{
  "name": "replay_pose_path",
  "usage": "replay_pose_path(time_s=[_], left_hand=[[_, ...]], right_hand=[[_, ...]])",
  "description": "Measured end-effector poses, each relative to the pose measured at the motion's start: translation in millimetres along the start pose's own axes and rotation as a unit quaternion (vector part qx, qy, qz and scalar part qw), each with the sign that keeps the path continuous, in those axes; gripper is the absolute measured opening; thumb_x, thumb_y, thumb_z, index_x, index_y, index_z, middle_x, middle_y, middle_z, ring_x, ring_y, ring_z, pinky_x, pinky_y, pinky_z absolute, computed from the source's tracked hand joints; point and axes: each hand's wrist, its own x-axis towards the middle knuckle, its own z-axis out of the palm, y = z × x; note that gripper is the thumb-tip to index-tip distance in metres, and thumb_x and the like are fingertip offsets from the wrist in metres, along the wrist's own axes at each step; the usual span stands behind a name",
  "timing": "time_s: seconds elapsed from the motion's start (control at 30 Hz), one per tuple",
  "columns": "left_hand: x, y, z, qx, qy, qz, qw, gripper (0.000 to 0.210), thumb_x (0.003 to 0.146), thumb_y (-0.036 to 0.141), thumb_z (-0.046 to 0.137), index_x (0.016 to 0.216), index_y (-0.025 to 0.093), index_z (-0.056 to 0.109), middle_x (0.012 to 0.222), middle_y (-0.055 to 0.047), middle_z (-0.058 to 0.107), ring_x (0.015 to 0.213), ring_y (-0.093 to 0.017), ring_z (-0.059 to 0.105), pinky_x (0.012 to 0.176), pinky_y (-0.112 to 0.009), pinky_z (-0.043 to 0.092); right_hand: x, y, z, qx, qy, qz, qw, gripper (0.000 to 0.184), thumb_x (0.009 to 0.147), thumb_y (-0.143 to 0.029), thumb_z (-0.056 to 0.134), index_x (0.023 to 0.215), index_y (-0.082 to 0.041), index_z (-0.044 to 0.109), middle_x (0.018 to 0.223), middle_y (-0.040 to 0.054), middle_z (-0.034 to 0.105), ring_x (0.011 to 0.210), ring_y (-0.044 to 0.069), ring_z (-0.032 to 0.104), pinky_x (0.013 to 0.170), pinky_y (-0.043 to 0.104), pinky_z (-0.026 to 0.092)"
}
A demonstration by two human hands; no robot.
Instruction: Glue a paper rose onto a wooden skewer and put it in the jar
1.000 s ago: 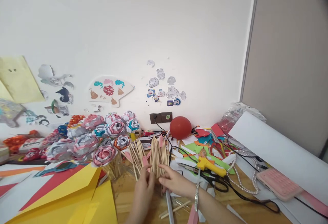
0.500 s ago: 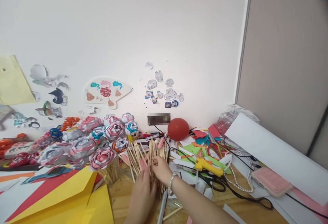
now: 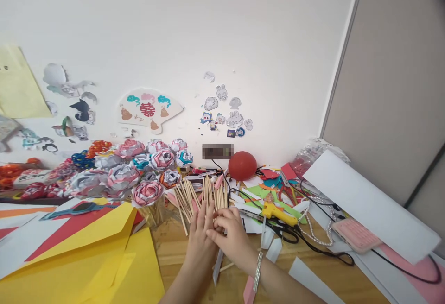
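Observation:
Close together in front of a bundle of thin wooden sticks (image 3: 189, 197), both hands overlap near the middle of the table. My left hand (image 3: 200, 243) shows its back, with the fingers stretched up and slightly apart over the lower sticks. From the right, my right hand (image 3: 232, 235) reaches across with curled fingers, its thumb and fingertips against the left hand. Whatever it may pinch there is hidden. A beaded bracelet (image 3: 257, 271) circles the right wrist. A narrow pale strip (image 3: 217, 268) lies just below the hands.
Folded paper flowers (image 3: 148, 193) crowd the left, behind yellow paper (image 3: 139, 267). To the right are a yellow glue gun (image 3: 283, 214), black-handled scissors (image 3: 290, 234), a bead string (image 3: 323, 241), cables and a pink keypad-like device (image 3: 356, 234). A red balloon (image 3: 242, 166) rests by the wall.
My view has tilted down a little. Both hands have drawn back from among the sticks towards me, the left fingers have straightened, and the right hand now overlaps the left.

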Motion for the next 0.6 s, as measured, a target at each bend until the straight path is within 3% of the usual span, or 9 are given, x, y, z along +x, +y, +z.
replay_pose_path(time_s=[0.2,0.3,0.4,0.53,0.6], left_hand=[[1,1,0.2,-0.031,0.009,0.062,0.998,0.036,0.079,0.013,0.044,0.113,0.010,0.055,0.122,-0.019,0.054,0.120,-0.031,0.040,0.096,-0.046,0.032],[2,8,-8.2,-0.113,-0.018,0.089,0.990,0.033,0.080,0.021,0.047,0.111,0.012,0.056,0.120,-0.018,0.054,0.117,-0.030,0.043,0.094,-0.047,0.036],[-1,19,-17.3,-0.198,-0.058,0.116,0.972,0.033,0.082,0.032,0.047,0.112,0.020,0.055,0.124,-0.015,0.051,0.115,-0.029,0.045,0.091,-0.046,0.041],[-9,33,-22.8,-0.235,-0.144,0.099,0.956,0.041,0.073,0.046,0.058,0.109,0.026,0.057,0.118,-0.013,0.056,0.106,-0.032,0.051,0.085,-0.047,0.045],[-11,39,-24.1,-0.235,-0.191,0.087,0.949,0.046,0.065,0.047,0.065,0.106,0.026,0.059,0.115,-0.012,0.058,0.107,-0.034,0.050,0.088,-0.050,0.042]], right_hand=[[-3,6,8,-0.031,0.062,-0.030,0.997,0.034,0.086,-0.021,0.047,0.052,-0.019,0.044,0.061,-0.0019,0.051,0.075,0.015,0.044,0.076,0.028,0.036],[-7,6,-5,-0.056,0.062,-0.045,0.995,0.033,0.086,-0.019,0.045,0.053,-0.019,0.045,0.060,-0.0018,0.051,0.072,0.014,0.046,0.073,0.025,0.037],[-27,8,-45,-0.099,0.067,-0.046,0.992,0.024,0.087,-0.016,0.041,0.069,-0.019,0.056,0.077,0.0012,0.060,0.080,0.015,0.051,0.075,0.026,0.038],[-89,32,-114,-0.248,0.079,0.086,0.962,0.015,0.081,-0.027,0.049,0.086,-0.022,0.063,0.090,0.0058,0.063,0.087,0.022,0.054,0.075,0.033,0.041],[-127,56,-133,-0.329,0.055,0.126,0.934,0.031,0.068,-0.035,0.063,0.096,-0.023,0.063,0.100,0.0097,0.063,0.093,0.029,0.054,0.076,0.039,0.043]])
